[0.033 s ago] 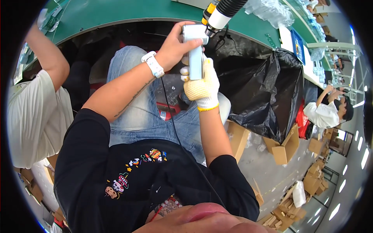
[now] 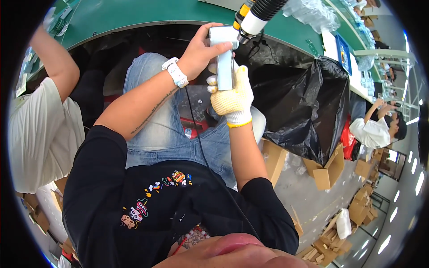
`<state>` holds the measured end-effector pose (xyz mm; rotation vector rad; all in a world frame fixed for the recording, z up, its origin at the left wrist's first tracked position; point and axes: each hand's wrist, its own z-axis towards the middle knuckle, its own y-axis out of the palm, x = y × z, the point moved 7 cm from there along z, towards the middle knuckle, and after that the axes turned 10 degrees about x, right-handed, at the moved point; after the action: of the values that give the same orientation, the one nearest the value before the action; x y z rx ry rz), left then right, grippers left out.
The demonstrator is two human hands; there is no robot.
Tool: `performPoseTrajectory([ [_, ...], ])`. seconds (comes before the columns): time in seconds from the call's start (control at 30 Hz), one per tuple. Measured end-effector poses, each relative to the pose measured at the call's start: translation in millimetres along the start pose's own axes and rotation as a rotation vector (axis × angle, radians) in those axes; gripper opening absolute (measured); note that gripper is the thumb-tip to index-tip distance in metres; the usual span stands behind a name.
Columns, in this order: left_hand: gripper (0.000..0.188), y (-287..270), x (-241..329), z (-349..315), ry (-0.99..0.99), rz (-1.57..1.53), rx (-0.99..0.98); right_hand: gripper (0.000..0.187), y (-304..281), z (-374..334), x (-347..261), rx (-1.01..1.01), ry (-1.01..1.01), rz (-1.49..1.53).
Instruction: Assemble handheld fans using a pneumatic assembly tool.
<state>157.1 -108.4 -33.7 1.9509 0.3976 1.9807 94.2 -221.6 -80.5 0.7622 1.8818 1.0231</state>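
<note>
The right hand (image 2: 232, 96), wearing a yellowish knitted work glove, is wrapping its fingers around the lower half of a flat, rectangular silver-grey metal device (image 2: 225, 56) and holding it upright above the person's lap, just in front of the green-topped workbench (image 2: 134, 15). The bare left hand (image 2: 201, 51), with a white wristwatch (image 2: 175, 72) on its wrist, is gripping the upper part of the same device, thumb lying across its face and fingers curling over the top edge. A white nozzle with a yellow collar on a black ribbed hose (image 2: 257, 15) is touching the device's upper right corner. A thin black cable (image 2: 196, 134) is hanging down over the blue jeans. To the right, a large black plastic bag (image 2: 304, 102) is sitting beside open brown cardboard boxes (image 2: 326, 172) on the grey floor. At the left, another person in a white shirt (image 2: 40, 134) is reaching an arm onto the bench.
</note>
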Motion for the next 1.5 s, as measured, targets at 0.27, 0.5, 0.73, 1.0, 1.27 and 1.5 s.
performPoseTrajectory([
  [0.27,0.061,-42.2,5.9,9.9,-0.069,-0.079,0.119,0.064,24.8,-15.6,36.5,-0.105,0.4,0.297],
  [0.5,0.064,-63.8,24.5,10.7,-0.202,-0.281,-0.117,0.074,18.8,-9.0,-28.6,0.114,-0.521,-0.865],
  [0.73,0.078,-64.6,38.8,-9.4,-0.123,0.398,-0.288,0.089,38.7,-42.7,-50.1,0.045,-0.79,-1.223],
  [1.0,0.071,-20.0,85.9,-57.5,0.442,0.261,-0.278,0.089,56.3,-67.9,-52.0,0.073,-0.626,-0.761],
  [1.27,0.071,-27.2,83.5,-68.5,0.566,0.393,-0.364,0.094,71.2,-84.0,-57.0,-0.147,-0.875,-1.349],
  [1.5,0.067,-16.0,83.0,-83.4,0.687,0.437,-0.385,0.079,76.1,-84.6,-72.3,-0.113,-0.641,-1.431],
])
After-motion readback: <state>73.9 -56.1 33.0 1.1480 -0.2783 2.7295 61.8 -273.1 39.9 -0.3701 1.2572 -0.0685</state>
